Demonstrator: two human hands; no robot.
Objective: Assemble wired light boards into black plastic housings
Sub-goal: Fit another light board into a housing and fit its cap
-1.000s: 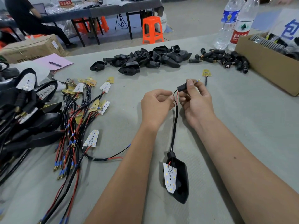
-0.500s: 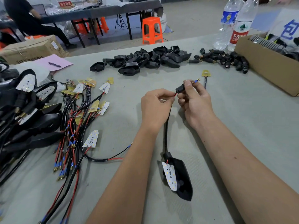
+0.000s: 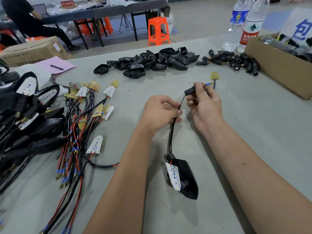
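1. Grey felt-like covering spreads over the long worktable (image 3: 253, 132), with a workshop floor, an orange stool (image 3: 158, 31) and a second table behind it where another person sits.

2. Far left, a heap of finished units (image 3: 28, 115) lies at the table edge: black housings with white light boards seated in them and cables trailing out. By the look of it, a good many are already done.

3. Just right of that heap is a tangle of loose wired boards (image 3: 84, 119), white and yellow, on red and black leads with blue-sleeved ends. None has a housing yet, so I judge plenty of work is left.

4. At the back middle sits a pile of empty housings (image 3: 145, 62), and to its right a scatter of small black sleeves (image 3: 236, 60).

5. The left hand (image 3: 160, 112) is curled around the black cable (image 3: 171, 137), pinching it where the red lead emerges.

6. The right hand (image 3: 206, 105) pinches a black sleeve (image 3: 190, 91) between thumb and fingers; the cable's blue-tipped ends (image 3: 208, 84) poke out past it, so the sleeve appears already threaded on.

7. The unit in hand lies near the person, between the forearms: its housing (image 3: 187, 181) rests on the table with the light board (image 3: 173, 175) tilted up on the left rim, not seated flat. That seating seems yet to be done.

8. Far right stand two water bottles (image 3: 244, 26) and a cardboard box (image 3: 278, 68) of parts.
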